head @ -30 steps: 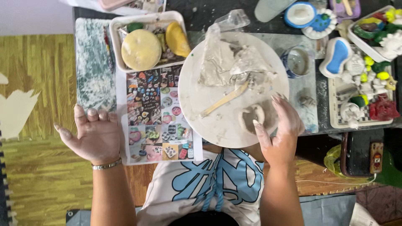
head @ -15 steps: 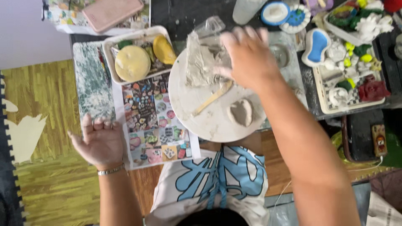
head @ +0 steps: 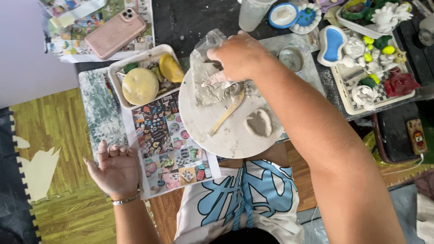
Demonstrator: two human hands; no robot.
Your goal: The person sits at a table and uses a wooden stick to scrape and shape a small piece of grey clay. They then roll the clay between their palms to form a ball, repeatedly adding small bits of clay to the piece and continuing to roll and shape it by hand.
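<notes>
The clear plastic bag, smeared inside with pale grey clay, is lying crumpled on the far left part of the round white board, its top edge poking up past the board's rim. It is looking wrinkled and cloudy, with a lump of clay showing through it.

The left hand is hovering open at the left, palm up and fingers slightly curled, holding nothing, beside the near left corner of a printed sheet of small coloured pictures; a thin bracelet is circling its wrist. The right hand is reaching across from the right with the forearm stretched over the board, fingers curled down and gripping the plastic bag at its right side.

Further left on the desk, a pink phone is lying face down on papers. Nearer, a white rectangular tray is holding a round pale yellow sponge, a darker yellow sponge and some greenish bits. On the round board, a wooden tool is lying slantwise, and a flattened, roughly heart-shaped piece of grey clay is resting just to its right, apart from the bag. Beyond the board, a small clear cup is standing near the right forearm. At the far right, a checked tray is carrying white, yellow-green and red clay figures, with a blue-lined shallow dish at its left edge.
</notes>
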